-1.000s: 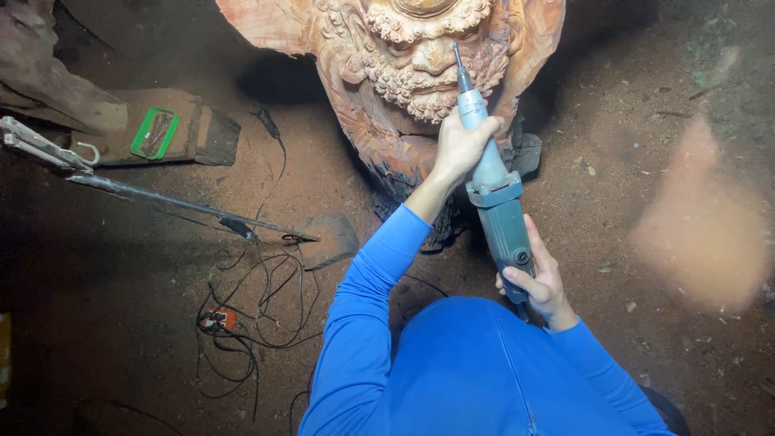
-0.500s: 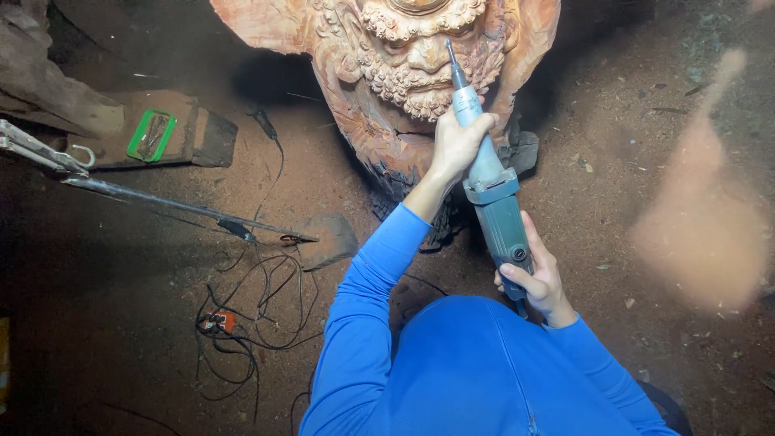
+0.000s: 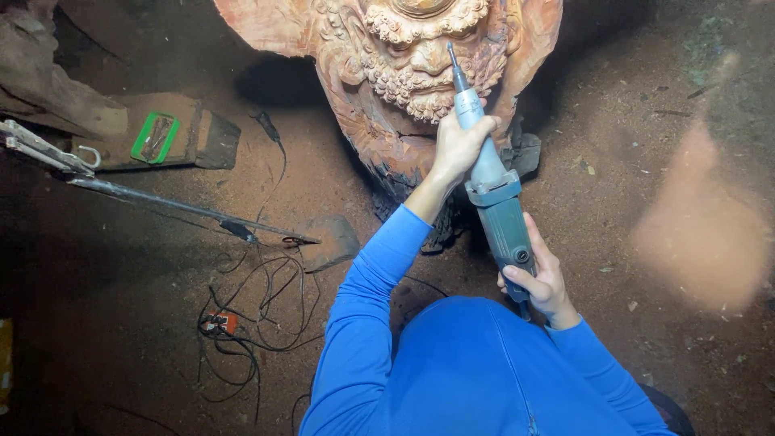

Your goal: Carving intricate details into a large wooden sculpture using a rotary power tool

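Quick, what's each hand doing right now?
Left hand: closed around the grinder near its front.
Right hand: closed on the grinder's rear.

My left hand reaches out toward twelve o'clock, arm nearly straight in its blue sleeve, wrist bent slightly, fingers wrapped in a closed grip around the tool's slim neck. My right hand sits low at about four o'clock, close to my chest, elbow tucked and sleeve bent back, fingers curled under the tool's thick rear body, thumb lying along its side.
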